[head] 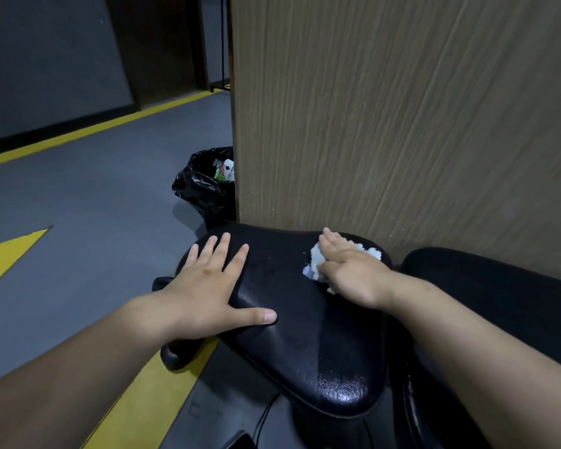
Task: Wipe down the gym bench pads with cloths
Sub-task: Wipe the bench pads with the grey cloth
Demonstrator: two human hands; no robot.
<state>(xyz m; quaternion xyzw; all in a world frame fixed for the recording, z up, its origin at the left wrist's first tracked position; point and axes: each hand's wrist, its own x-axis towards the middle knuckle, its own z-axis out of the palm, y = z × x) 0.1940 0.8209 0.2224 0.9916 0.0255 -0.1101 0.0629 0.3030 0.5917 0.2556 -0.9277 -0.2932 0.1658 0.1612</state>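
Black seat pad (298,319): vinyl, glossy, with a wet-looking sheen on its near end. This is the piece being wiped.

White cloth (313,259): crumpled, lying on the far right part of the pad, close to the edge.

Right hand (350,270): lies flat on top of the cloth, fingers straight and together, palm down. It presses rather than clutches, probably so the cloth spreads and drags across the vinyl.

Left hand (208,286): spread on the pad's left side, fingers splayed, thumb out toward the middle, holding nothing. Likely bracing the pad, or the body, against the wiping push.

Second black pad (499,303): just right of the seat pad, partly hidden by the right forearm. No cloth on it.

Wood-grain panel (402,124): stands upright directly behind the pad's far edge, so a stroke away from the body has little room.

Bin with black liner (204,189): beyond the pad's far left corner, beside the panel's edge, some litter inside.

Grey floor (78,205) with yellow stripes (7,254): left of the pad.

Judgement: wiping is under way on this pad; its left half, under the bracing hand, still needs a pass.
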